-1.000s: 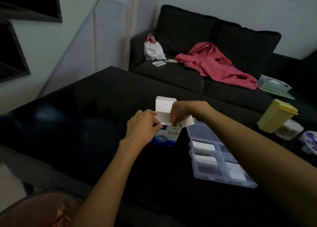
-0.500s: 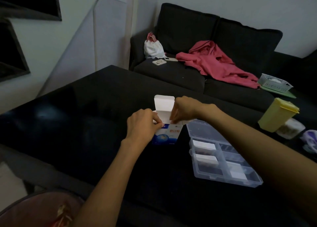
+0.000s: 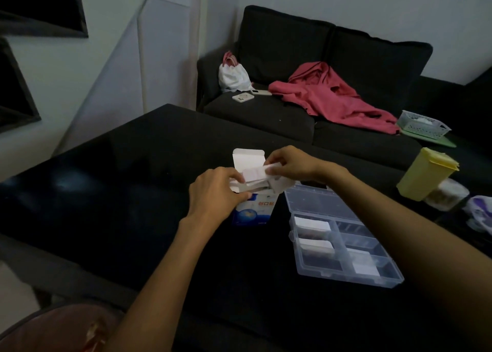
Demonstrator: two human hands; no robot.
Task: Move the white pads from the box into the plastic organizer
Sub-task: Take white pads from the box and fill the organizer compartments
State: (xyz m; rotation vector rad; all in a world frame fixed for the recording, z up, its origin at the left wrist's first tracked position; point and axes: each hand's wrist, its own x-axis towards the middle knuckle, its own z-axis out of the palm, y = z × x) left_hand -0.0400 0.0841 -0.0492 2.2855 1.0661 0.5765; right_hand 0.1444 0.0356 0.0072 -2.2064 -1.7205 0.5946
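Observation:
A blue-and-white box (image 3: pixel 254 212) stands upright on the black table (image 3: pixel 119 192) with its lid flap open. My left hand (image 3: pixel 215 192) grips the box near its top. My right hand (image 3: pixel 290 164) pinches a white pad (image 3: pixel 254 174) and holds it just above the box's mouth. More white pads show inside the opening. To the right lies the clear plastic organizer (image 3: pixel 343 274), its lid laid open behind it. White pads lie in three of its compartments, two on the left and one at the near right.
A yellow lidded container (image 3: pixel 423 176) and a small clear jar (image 3: pixel 447 194) stand at the table's right side. Behind the table is a dark sofa (image 3: pixel 266 117) with a red garment, a white bag and a white basket on it.
My right hand has drawn a white pad up out of the box, where before its fingers were down in the opening. My left hand stayed on the box.

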